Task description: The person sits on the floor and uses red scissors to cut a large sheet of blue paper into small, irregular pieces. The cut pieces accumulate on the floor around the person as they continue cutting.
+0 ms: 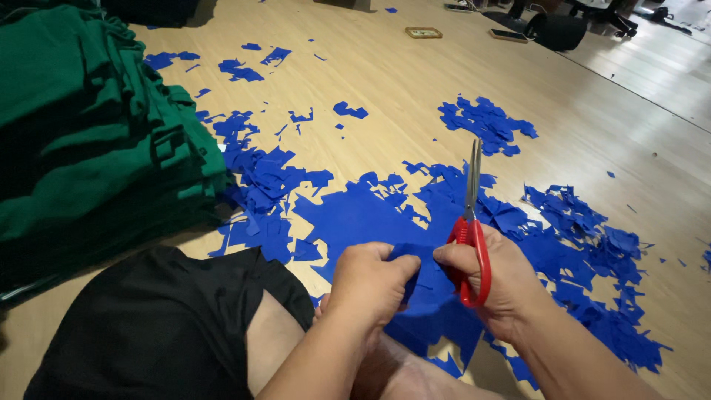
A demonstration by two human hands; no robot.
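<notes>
The wooden floor [415, 81] lay strewn with blue scraps [485, 122] — green folded cloth [81, 133] stacked at its left edge. I saw my left hand [368, 285] pinching a blue sheet [370, 218] over my lap, my right hand [498, 278] gripping red-handled scissors [469, 237], blades closed, pointing away.

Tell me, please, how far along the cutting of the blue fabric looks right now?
Much looks cut: blue scraps litter the wooden floor. In hand: the left hand pinches a blue fabric piece, while the right hand holds red-handled scissors, blades pointing away. That larger piece remains uncut. A green fabric stack sits untouched.
</notes>
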